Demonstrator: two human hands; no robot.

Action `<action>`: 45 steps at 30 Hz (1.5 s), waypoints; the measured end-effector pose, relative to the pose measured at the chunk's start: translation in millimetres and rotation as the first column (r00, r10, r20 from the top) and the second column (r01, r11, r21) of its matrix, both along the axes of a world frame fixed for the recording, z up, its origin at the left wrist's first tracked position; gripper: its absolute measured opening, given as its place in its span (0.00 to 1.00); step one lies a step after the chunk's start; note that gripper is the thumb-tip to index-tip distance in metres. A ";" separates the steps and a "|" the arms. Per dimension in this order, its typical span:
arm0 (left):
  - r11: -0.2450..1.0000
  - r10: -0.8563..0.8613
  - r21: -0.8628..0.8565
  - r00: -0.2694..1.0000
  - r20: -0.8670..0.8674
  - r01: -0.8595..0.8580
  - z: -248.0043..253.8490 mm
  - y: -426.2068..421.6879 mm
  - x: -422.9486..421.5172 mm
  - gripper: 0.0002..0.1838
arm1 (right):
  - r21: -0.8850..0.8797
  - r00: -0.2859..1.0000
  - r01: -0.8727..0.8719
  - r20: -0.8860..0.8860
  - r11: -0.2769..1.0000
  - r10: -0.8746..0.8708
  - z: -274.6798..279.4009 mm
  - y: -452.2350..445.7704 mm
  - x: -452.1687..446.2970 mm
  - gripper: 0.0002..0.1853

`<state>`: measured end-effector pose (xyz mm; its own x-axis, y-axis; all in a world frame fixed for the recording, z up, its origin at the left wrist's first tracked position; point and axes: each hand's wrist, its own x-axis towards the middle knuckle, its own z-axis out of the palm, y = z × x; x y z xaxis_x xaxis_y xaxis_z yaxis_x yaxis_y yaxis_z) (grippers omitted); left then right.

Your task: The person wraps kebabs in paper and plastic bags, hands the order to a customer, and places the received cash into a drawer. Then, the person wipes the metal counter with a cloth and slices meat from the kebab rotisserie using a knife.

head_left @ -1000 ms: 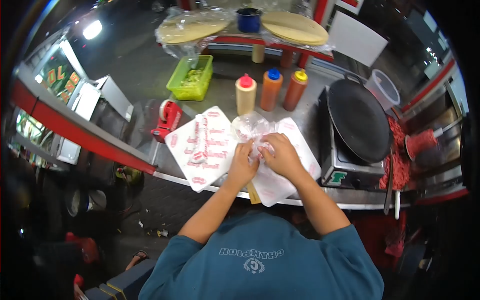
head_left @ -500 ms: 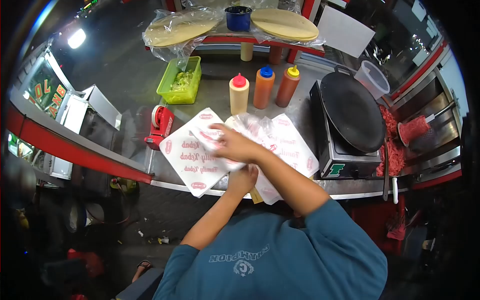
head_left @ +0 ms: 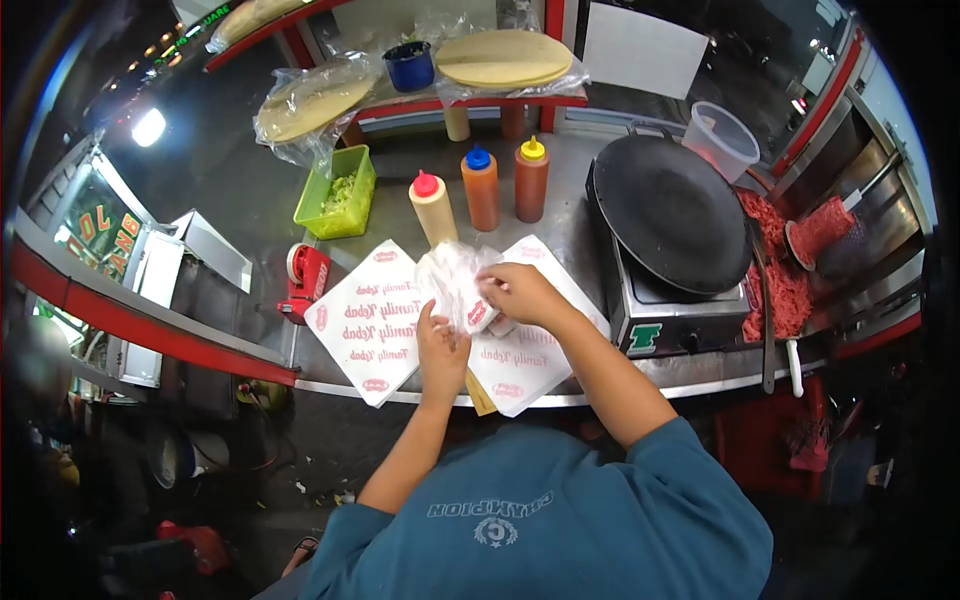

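Note:
Between my hands is a clear plastic bag (head_left: 447, 275) with a wrapped item (head_left: 480, 314) in printed paper inside it. My left hand (head_left: 440, 345) holds the bag's near left side, thumb up against the plastic. My right hand (head_left: 520, 295) pinches the bag's right edge. Two stacks of white paper printed in red lie on the counter, one on the left (head_left: 370, 325) and one on the right (head_left: 520, 365), partly under the bag and my right arm. A cream sauce bottle (head_left: 433, 213) with a red cap stands just beyond the bag.
Two more sauce bottles, orange (head_left: 481, 195) and red (head_left: 531, 185), stand behind. A green tub (head_left: 335, 205) and red tape dispenser (head_left: 304, 284) are at left. At right are a black pan (head_left: 670, 215) on a stove, shredded meat (head_left: 783, 300) and a knife (head_left: 767, 330). Flatbreads (head_left: 503, 60) lie on the shelf.
My right hand has come back from the left paper stack to the bag's right side. The wrapped item now shows inside the bag. The whole view has shifted and turned.

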<state>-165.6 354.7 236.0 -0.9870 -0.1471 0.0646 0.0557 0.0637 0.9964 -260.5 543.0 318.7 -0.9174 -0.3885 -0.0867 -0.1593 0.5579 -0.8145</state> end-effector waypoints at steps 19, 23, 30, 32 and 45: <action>0.836 0.019 -0.540 0.988 -0.150 -0.098 11.4 15.0 22.5 0.27 | -0.288 0.797 0.515 -0.186 0.807 -0.575 -73.7 65.7 68.9 0.09; 0.927 -0.131 -0.363 0.988 -0.079 0.093 6.6 7.2 11.9 0.27 | -0.319 0.827 0.462 -0.182 0.828 -0.532 -56.7 57.9 94.5 0.07; 0.937 -0.225 0.251 0.969 -0.101 0.244 56.4 -23.3 -10.5 0.30 | -0.497 0.880 0.395 -0.035 0.773 -0.473 -3.5 45.7 60.5 0.09; 0.951 -0.245 0.166 0.964 -0.105 0.260 100.6 -34.1 -27.9 0.32 | -0.579 0.909 0.363 0.046 0.730 -0.415 24.0 44.9 37.5 0.09; 0.780 -0.278 0.501 0.925 -0.258 0.374 211.6 -68.3 31.5 0.43 | -0.532 0.978 -0.202 -0.158 0.823 0.137 170.4 3.7 70.8 0.08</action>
